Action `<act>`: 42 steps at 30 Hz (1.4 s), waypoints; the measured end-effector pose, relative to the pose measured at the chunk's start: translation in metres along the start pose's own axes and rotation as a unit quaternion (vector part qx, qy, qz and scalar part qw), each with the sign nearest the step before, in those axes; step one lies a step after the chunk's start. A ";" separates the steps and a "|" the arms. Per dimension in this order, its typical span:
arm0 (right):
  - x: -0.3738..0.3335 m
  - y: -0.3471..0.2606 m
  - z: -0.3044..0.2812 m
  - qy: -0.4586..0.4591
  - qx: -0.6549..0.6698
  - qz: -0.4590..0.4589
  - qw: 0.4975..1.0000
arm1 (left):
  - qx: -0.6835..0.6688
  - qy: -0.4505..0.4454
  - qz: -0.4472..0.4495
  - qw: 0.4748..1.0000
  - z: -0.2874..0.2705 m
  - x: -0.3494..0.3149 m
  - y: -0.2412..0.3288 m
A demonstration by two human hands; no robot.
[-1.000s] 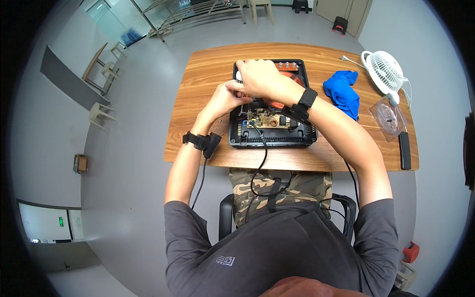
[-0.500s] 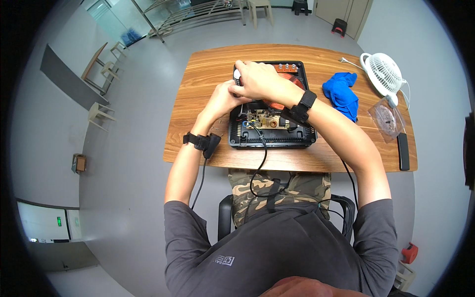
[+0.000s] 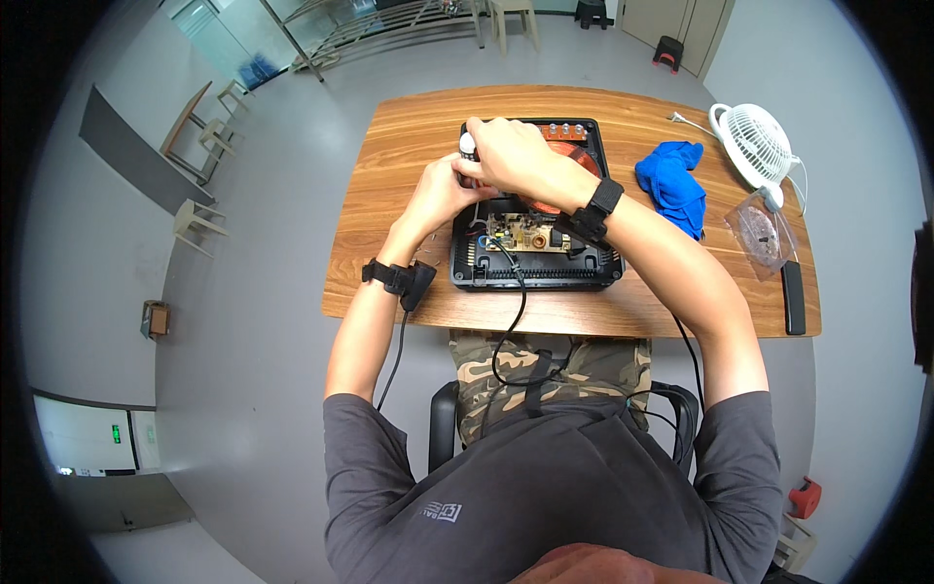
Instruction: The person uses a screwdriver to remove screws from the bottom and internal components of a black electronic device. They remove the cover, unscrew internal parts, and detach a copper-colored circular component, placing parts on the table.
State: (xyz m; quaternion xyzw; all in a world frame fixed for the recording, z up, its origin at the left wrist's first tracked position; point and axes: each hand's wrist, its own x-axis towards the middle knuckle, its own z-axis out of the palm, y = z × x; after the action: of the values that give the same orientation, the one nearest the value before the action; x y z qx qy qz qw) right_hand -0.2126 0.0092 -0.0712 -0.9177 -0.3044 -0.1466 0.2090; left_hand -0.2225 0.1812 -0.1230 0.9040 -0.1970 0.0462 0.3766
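An opened induction cooker (image 3: 467, 263) with a black housing lies in front of me. Inside it are a circuit board (image 3: 530, 236) and a copper coil (image 3: 584, 156) partly covered by my right hand. My right hand (image 3: 511, 156) is closed around an upright screwdriver (image 3: 468, 145) at the housing's far left corner; its white rounded handle end sticks up past my fingers. Just below, my left hand (image 3: 440, 198) has its fingers drawn together at the tool's lower part. What they grip, and the screwdriver's tip, are hidden.
To the right on the wooden table (image 3: 409, 127) lie a crumpled blue cloth (image 3: 671, 190), a white fan (image 3: 754, 146), a clear plastic bag (image 3: 761, 234) and a black bar-shaped object (image 3: 793, 299). A black cable (image 3: 520, 307) runs from the board over the near edge to my lap.
My right hand has shifted slightly, and more of the screwdriver's white end shows. My left hand stays almost where it was.
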 end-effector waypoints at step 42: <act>0.015 -0.010 -0.043 0.086 0.018 0.040 0.995 | 0.229 -0.049 -0.063 0.970 -0.034 -0.064 -0.089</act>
State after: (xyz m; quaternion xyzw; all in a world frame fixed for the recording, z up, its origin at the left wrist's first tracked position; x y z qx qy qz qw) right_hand -0.2129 0.0037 -0.0250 -0.9092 -0.2507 -0.2112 0.2567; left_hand -0.2442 0.2819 -0.1728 0.9779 -0.1416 0.0221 0.1519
